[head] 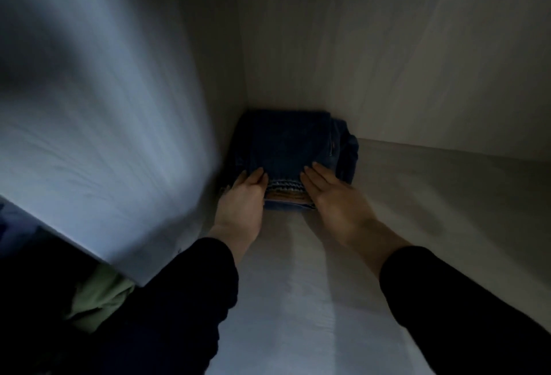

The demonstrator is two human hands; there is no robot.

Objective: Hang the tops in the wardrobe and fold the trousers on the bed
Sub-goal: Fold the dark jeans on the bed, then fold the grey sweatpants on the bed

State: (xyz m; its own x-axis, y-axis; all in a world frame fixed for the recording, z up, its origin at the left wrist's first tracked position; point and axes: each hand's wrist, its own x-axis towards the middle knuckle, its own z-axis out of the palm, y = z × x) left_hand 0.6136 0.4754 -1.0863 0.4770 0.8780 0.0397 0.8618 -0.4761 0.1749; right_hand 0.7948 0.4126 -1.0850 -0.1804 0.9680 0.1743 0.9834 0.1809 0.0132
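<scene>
Head view: folded jeans (286, 148) are flanked by left hand (244, 195) and right hand (328, 192), fingers laid straight and flat on the denim. Beyond the fingertips the stack is tucked into the corner of left wall (193, 76) and back wall (387, 61). Bare shelf (298, 285) is seen right of the right hand.

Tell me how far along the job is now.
Done: the jeans are folded, in the shelf corner. In hand: the left hand and right hand rest flat on their near edge. Left: perhaps the green garment at lower left; no hung tops are visible.
</scene>
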